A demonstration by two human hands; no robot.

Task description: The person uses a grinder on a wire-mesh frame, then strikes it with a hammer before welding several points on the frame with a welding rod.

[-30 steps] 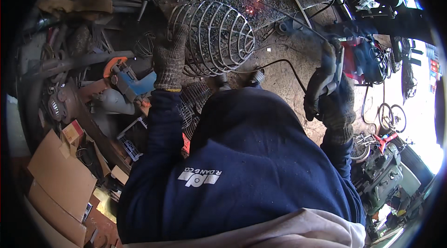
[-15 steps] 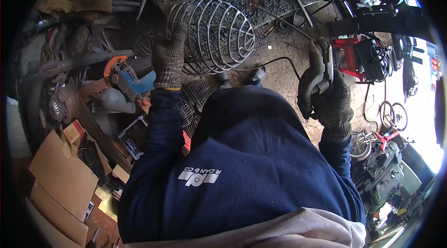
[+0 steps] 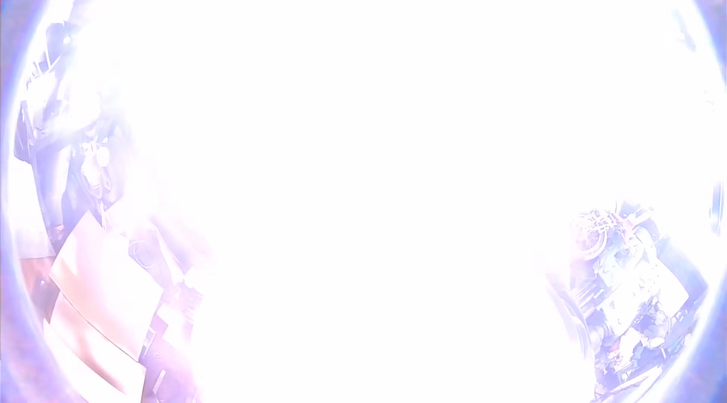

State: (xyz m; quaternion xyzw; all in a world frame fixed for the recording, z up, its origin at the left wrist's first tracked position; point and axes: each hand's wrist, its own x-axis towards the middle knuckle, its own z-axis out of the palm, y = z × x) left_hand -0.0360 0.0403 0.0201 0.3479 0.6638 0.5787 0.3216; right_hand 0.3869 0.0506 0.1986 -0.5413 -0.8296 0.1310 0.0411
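White glare point(image 3: 379, 161) blows out ctr; both hands + workpiece hidden, can't tell grip or workpiece pos. Lower L: flat, sharp-cornered cardboard panels point(image 3: 110, 282). Lower R: jagged, washed-out clutter point(image 3: 632, 282).

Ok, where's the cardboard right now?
In the head view, the cardboard shows at lower left, near the rim, left of the white glare.

White-violet glare point(image 3: 379, 161) floods everything immediately right of the pale cardboard point(image 3: 110, 282), blotting out detail. Bleached, bluish clutter point(image 3: 98, 161) shows above the cardboard; a faint jumble of equipment point(image 3: 632, 274) lies far to its right.
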